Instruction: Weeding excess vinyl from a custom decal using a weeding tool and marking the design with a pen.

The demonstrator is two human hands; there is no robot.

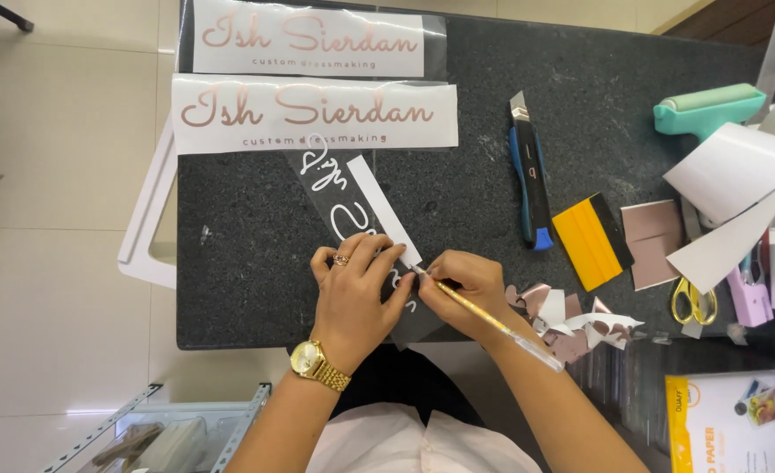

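1. L hand [352, 293] lies flat w/ fingers spread, pressing down on the dark vinyl strip [345, 206]; not clenched, just pinning it to the tabletop [256, 263]. Gold watch on that wrist, ring on one finger.
2. R hand [464, 285] is closed in a pencil grip on a thin yellow-handled weeding tool [484, 317], tip at the strip's near end, just beside the L fingertips.
3. The strip runs diagonally from the hands up toward the two white lettered decals [313, 112], w/ a white backing piece [383, 208] lying along its right edge.
4. Doing it well, as I judge it: keep the L fingers close to the tip so the film can't lift; hold the tool low & shallow; pick only waste bits, not letter strokes.
5. Scrap pile of shiny pinkish offcuts [571, 320] sits just right of the R hand.
6. Further right: blue utility knife [529, 180], yellow squeegee [590, 241], teal roller [707, 109], gold scissors [692, 300], loose white sheets.
7. Surface: dark speckled stone, matte, w/ edge close to the body.
8. Room: pale tiled floor [54, 175] left, metal rack below.
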